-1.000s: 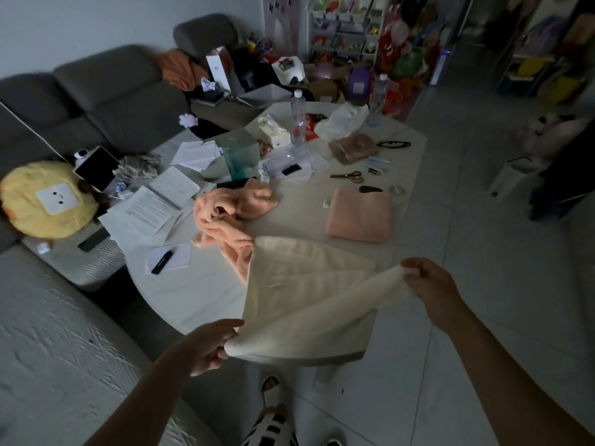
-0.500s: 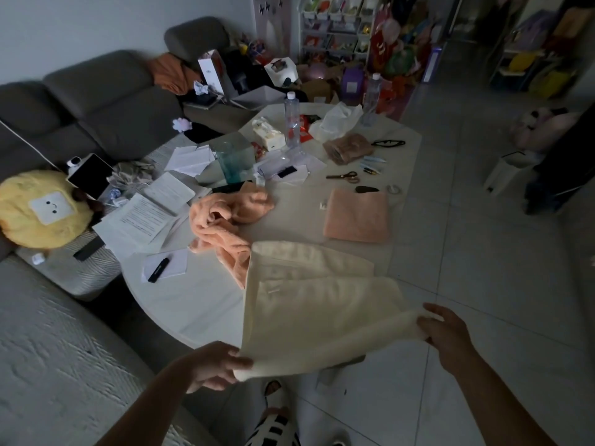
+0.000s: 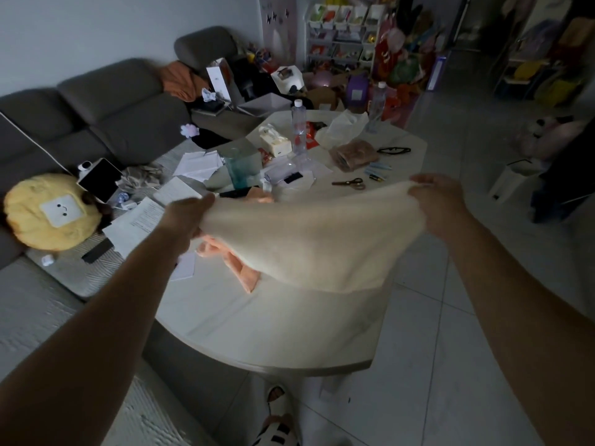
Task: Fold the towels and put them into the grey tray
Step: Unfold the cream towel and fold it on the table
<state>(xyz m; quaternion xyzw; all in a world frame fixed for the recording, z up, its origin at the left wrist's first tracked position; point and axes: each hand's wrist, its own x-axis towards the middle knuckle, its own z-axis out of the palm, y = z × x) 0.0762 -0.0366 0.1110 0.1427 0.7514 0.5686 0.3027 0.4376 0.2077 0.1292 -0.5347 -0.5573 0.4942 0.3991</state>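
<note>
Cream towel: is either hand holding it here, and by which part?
Yes, both. The left hand grips one upper corner of the cream towel and the right hand grips the opposite upper corner, so it hangs spread between them above the table.

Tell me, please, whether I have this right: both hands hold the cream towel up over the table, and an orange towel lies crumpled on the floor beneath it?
Not quite. In the head view both hands, left hand and right hand, do hold the cream towel up over the table, but the orange towel lies crumpled on the table, not on the floor.

Home living room: grey sofa (image 3: 106,114), cluttered table (image 3: 273,317), toy shelf (image 3: 341,33), yellow plush cushion (image 3: 48,214).
</note>
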